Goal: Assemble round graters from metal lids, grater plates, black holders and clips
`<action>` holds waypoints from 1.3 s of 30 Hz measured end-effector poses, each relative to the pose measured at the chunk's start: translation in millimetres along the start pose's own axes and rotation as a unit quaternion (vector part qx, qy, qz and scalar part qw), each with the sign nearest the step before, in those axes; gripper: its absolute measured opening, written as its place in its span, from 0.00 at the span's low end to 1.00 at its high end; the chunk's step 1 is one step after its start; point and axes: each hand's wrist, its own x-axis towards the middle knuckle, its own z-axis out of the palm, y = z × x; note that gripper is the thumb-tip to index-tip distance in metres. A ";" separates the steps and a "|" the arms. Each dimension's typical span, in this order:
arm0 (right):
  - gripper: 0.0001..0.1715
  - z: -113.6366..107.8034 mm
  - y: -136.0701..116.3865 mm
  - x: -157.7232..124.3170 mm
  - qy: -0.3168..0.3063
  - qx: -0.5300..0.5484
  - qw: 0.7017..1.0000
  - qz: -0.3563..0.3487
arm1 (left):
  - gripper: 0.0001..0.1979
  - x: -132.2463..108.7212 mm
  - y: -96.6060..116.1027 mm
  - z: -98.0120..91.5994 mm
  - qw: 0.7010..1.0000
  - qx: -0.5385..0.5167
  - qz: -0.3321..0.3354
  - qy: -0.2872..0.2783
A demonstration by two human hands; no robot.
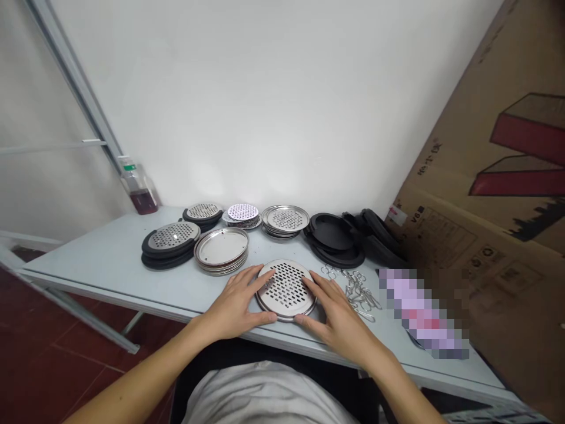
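A round metal plate with a perforated top (pixel 286 290) lies near the front edge of the table, with what looks like a rimmed metal dish beneath it. My left hand (pixel 241 300) grips its left side, thumb at the front rim and index finger over the top. On the opposite side my right hand (pixel 333 300) holds the rim, thumb in front and fingertips on the edge. Just right of that hand are several small wire rings and clips (pixel 359 288). Left of the plate stands a stack of shallow metal dishes (pixel 222 247).
Black round holders with perforated discs (pixel 171 238) are at the left. Farther back sit loose perforated discs (pixel 242 213) and more metal dishes (pixel 286 219). Black round parts (pixel 332 235) lie right of them. A bottle of dark liquid (pixel 140 191) stands far left; a large cardboard box (pixel 494 235) rises at right.
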 end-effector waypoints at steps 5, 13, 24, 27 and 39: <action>0.45 -0.4 0.2 0.5 -0.002 0.007 1.000 -0.003 | 0.38 0.2 -0.3 0.6 1.000 0.004 0.005 -0.001; 0.44 0.0 1.2 0.6 -0.005 0.010 1.000 0.002 | 0.38 0.4 0.2 -0.1 1.000 -0.005 0.004 0.002; 0.45 -0.4 1.6 0.3 0.002 0.013 1.000 0.001 | 0.38 -0.2 1.5 -0.9 1.000 -0.005 -0.007 -0.002; 0.44 -0.5 1.5 0.5 0.005 0.019 1.000 0.003 | 0.38 0.1 1.5 -1.0 1.000 -0.005 -0.004 0.003; 0.39 -2.8 0.4 2.9 0.005 0.051 0.998 0.028 | 0.38 -0.4 1.0 0.2 1.000 -0.006 -0.009 0.000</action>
